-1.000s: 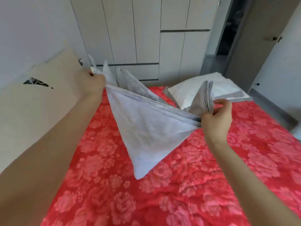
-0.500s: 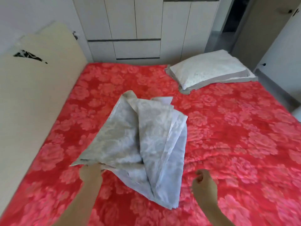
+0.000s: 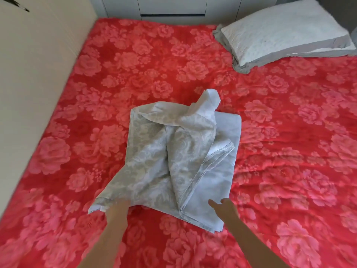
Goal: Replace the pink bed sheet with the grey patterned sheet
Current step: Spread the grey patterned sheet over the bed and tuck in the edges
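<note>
The grey patterned sheet [image 3: 179, 157] lies in a loosely folded, rumpled heap on the middle of the bed. Under it the pink floral sheet [image 3: 280, 151] is spread across the whole mattress. My left hand [image 3: 116, 210] grips the sheet's near left corner, its fingers tucked into the fabric. My right hand [image 3: 224, 206] hovers with fingers spread at the near right edge of the heap and holds nothing.
A white pillow [image 3: 280, 31] with a grey border lies at the far right corner of the bed. A beige headboard panel [image 3: 38, 74] runs along the left side. White wardrobe drawers [image 3: 172, 6] stand beyond the far edge.
The grey sheet, held up spread between both hands a second ago, has come down onto the bed. My right hand let go and has since moved onto the heap's edge.
</note>
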Demonstrator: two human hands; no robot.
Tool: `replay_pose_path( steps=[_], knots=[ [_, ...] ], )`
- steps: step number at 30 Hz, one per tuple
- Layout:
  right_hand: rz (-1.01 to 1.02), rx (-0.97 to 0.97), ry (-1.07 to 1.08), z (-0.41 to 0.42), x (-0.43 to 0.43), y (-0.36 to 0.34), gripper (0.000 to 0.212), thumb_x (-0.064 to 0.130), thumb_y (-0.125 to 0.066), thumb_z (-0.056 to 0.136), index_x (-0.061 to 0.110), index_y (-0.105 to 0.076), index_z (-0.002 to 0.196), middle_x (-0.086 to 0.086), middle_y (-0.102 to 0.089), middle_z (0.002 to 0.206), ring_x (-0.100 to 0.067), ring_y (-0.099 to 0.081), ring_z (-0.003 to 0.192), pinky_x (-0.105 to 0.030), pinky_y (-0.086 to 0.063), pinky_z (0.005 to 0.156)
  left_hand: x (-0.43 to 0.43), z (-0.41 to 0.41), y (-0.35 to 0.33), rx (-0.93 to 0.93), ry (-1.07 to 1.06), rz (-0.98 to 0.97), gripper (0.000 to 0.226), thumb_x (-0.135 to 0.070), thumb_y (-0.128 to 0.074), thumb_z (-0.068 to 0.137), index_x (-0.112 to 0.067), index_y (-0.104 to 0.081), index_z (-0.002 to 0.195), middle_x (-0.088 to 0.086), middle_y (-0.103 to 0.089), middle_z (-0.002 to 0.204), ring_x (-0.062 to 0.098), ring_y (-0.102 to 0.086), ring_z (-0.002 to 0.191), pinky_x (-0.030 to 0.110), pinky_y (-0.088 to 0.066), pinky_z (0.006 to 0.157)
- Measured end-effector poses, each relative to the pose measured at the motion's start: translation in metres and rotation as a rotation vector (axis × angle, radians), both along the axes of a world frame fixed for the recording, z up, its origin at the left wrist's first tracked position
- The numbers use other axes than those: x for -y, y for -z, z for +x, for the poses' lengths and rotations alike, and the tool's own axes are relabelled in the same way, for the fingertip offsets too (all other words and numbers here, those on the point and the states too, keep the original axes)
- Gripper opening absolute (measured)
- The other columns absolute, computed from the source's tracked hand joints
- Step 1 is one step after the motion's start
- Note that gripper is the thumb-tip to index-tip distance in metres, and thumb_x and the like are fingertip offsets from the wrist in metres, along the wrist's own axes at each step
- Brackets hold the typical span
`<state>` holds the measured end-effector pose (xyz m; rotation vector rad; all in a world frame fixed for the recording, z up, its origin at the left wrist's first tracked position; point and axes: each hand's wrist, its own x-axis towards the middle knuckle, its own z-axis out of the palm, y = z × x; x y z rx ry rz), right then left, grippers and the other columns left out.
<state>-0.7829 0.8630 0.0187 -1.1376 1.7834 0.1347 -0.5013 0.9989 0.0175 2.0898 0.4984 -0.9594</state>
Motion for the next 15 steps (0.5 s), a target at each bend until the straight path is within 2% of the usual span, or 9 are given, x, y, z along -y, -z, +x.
replay_pose_path(
  steps=[1, 2, 3, 4, 5, 7, 10, 12, 15],
  knots=[
    [0.026, -0.014, 0.026, 0.002, -0.001, 0.016, 0.046, 0.038, -0.061, 0.088, 0.003, -0.055, 0.117, -0.009, -0.059, 0.102, -0.025, -0.057, 0.092, -0.03, -0.039, 0.077, 0.003, -0.01, 0.008, -0.048, -0.022, -0.003, 0.037, -0.029, -0.066, 0.085, -0.01, -0.059, 0.115, 0.009, -0.06, 0.106, 0.028, -0.056, 0.091, 0.044, -0.047, 0.082],
    [0.041, -0.01, 0.071, 0.002, -0.002, 0.037, 0.029, 0.035, -0.058, 0.09, 0.007, -0.06, 0.095, -0.008, -0.056, 0.086, -0.024, -0.055, 0.078, -0.031, -0.036, 0.073, 0.004, -0.018, 0.023, -0.002, 0.092, 0.037, 0.031, -0.026, -0.069, 0.083, -0.008, -0.061, 0.107, 0.011, -0.062, 0.098, 0.029, -0.057, 0.082, 0.042, -0.048, 0.075],
    [0.04, 0.041, 0.147, 0.004, -0.001, 0.05, 0.026, 0.031, -0.055, 0.09, 0.011, -0.055, 0.075, -0.006, -0.049, 0.072, -0.022, -0.047, 0.065, -0.032, -0.033, 0.069, 0.008, -0.031, 0.025, 0.068, 0.216, 0.057, 0.026, -0.023, -0.071, 0.082, -0.004, -0.063, 0.097, 0.012, -0.062, 0.084, 0.028, -0.056, 0.071, 0.039, -0.047, 0.067],
    [0.054, 0.102, 0.246, 0.007, 0.003, 0.066, 0.03, 0.026, -0.053, 0.09, 0.011, -0.048, 0.065, -0.005, -0.042, 0.065, -0.02, -0.04, 0.059, -0.033, -0.031, 0.067, 0.017, -0.045, 0.034, 0.181, 0.371, 0.106, 0.023, -0.023, -0.07, 0.082, -0.003, -0.063, 0.088, 0.01, -0.059, 0.074, 0.026, -0.054, 0.064, 0.037, -0.046, 0.064],
    [0.069, 0.176, 0.374, 0.013, 0.01, 0.071, 0.027, 0.021, -0.053, 0.09, 0.011, -0.046, 0.066, -0.006, -0.039, 0.064, -0.02, -0.038, 0.059, -0.034, -0.032, 0.064, 0.026, -0.057, 0.035, 0.307, 0.518, 0.123, 0.023, -0.025, -0.069, 0.083, -0.004, -0.062, 0.084, 0.007, -0.058, 0.072, 0.025, -0.055, 0.066, 0.036, -0.046, 0.066],
    [0.068, 0.316, 0.58, 0.026, 0.036, 0.082, 0.017, 0.015, -0.054, 0.092, 0.009, -0.047, 0.078, -0.006, -0.039, 0.067, -0.02, -0.04, 0.062, -0.033, -0.039, 0.06, 0.059, -0.075, 0.031, 0.514, 0.802, 0.034, 0.03, -0.034, -0.067, 0.084, -0.007, -0.063, 0.098, 0.003, -0.061, 0.089, 0.022, -0.058, 0.087, 0.033, -0.044, 0.077],
    [0.037, 0.449, 0.749, 0.046, 0.096, 0.096, 0.029, 0.026, -0.064, 0.089, 0.005, -0.046, 0.097, -0.005, -0.044, 0.077, -0.02, -0.047, 0.074, -0.035, -0.051, 0.081, 0.118, -0.087, 0.044, 0.735, 1.166, -0.053, 0.06, -0.051, -0.064, 0.081, -0.012, -0.054, 0.126, 0.005, -0.056, 0.122, 0.024, -0.05, 0.115, 0.033, -0.039, 0.097],
    [0.049, 0.486, 0.821, 0.053, 0.14, 0.107, 0.041, 0.034, -0.071, 0.083, 0.001, -0.054, 0.1, -0.008, -0.056, 0.089, -0.024, -0.057, 0.086, -0.035, -0.052, 0.083, 0.156, -0.09, 0.055, 0.786, 1.351, 0.014, 0.075, -0.061, -0.056, 0.082, -0.018, -0.038, 0.14, 0.009, -0.039, 0.141, 0.028, -0.034, 0.131, 0.036, -0.034, 0.106],
    [0.043, 0.475, 0.814, 0.061, 0.184, 0.11, 0.03, 0.03, -0.075, 0.079, 0.008, -0.055, 0.083, -0.004, -0.055, 0.072, -0.016, -0.054, 0.064, -0.029, -0.049, 0.064, 0.193, -0.093, 0.074, 0.688, 1.458, 0.144, 0.083, -0.067, -0.05, 0.082, -0.021, -0.024, 0.146, 0.013, -0.016, 0.154, 0.031, -0.013, 0.143, 0.039, -0.025, 0.114]
  ],
)
